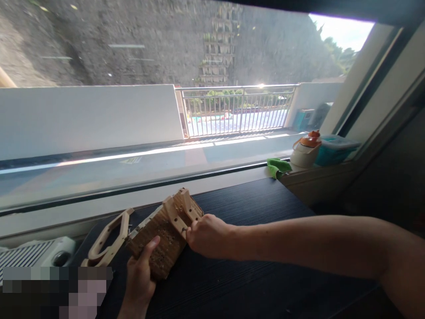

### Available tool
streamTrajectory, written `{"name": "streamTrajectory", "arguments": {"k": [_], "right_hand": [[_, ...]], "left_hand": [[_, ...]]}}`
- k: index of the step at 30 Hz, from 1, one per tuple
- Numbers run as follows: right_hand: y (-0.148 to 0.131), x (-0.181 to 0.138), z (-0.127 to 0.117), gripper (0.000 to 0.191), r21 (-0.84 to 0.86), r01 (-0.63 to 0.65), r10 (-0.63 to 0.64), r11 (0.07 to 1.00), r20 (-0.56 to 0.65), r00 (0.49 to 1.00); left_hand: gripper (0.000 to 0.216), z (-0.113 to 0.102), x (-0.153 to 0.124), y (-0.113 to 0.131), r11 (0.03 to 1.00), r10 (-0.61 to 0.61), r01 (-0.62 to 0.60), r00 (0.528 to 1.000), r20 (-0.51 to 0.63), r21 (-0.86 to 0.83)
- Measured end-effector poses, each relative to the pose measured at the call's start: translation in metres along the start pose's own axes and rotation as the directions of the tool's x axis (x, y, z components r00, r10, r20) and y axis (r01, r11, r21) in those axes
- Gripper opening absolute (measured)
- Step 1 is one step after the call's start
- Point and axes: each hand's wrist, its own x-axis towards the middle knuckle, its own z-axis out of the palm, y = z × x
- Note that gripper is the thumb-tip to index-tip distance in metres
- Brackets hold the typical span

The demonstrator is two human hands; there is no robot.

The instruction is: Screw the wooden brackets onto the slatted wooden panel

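My left hand grips the lower left side of a brown cardboard-like block, its thumb pressed on the pitted, hole-marked face. The block is tilted above the dark table. Across its upper right part lie pale wooden pieces with dark holes. My right hand is closed at the lower end of these pieces, fingertips beside one of the holes. Whatever it pinches is hidden by the fingers. Left of the block lies a pale wooden frame with a long oval opening, a small screw-like pin sticking out near its upper end.
Under my hands is a black table set against a window sill. On the sill are a green cloth, a cream jug with an orange lid and a teal box. A white slatted appliance stands at the left.
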Motion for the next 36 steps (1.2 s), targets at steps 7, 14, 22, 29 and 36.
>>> {"name": "streamTrajectory", "arguments": {"k": [7,14,22,29,36], "right_hand": [[0.017,0.007,0.013,0.031,0.495,-0.366,0.424,0.788,-0.006,0.905],[0.018,-0.02,0.012,0.029,0.816,-0.297,0.511,0.496,0.003,0.86],[0.02,-0.063,0.047,0.04,0.996,0.043,0.518,-0.078,0.004,0.856],[0.007,-0.053,0.07,0.058,0.949,0.066,0.58,-0.308,0.133,0.804],[-0.003,-0.022,0.067,0.069,0.855,0.202,0.609,-0.478,0.156,0.778]], "left_hand": [[0.029,0.002,0.0,-0.002,0.998,-0.018,0.019,1.0,0.018,-0.056],[0.035,-0.007,0.006,0.006,0.982,-0.052,0.059,0.998,0.038,-0.181],[0.039,-0.018,0.008,0.008,0.942,-0.058,0.096,0.99,0.127,-0.321],[0.044,-0.018,0.01,0.001,0.918,-0.039,0.087,0.991,0.131,-0.388],[0.05,-0.031,0.025,-0.015,0.918,-0.049,0.123,0.978,0.202,-0.377]]}}
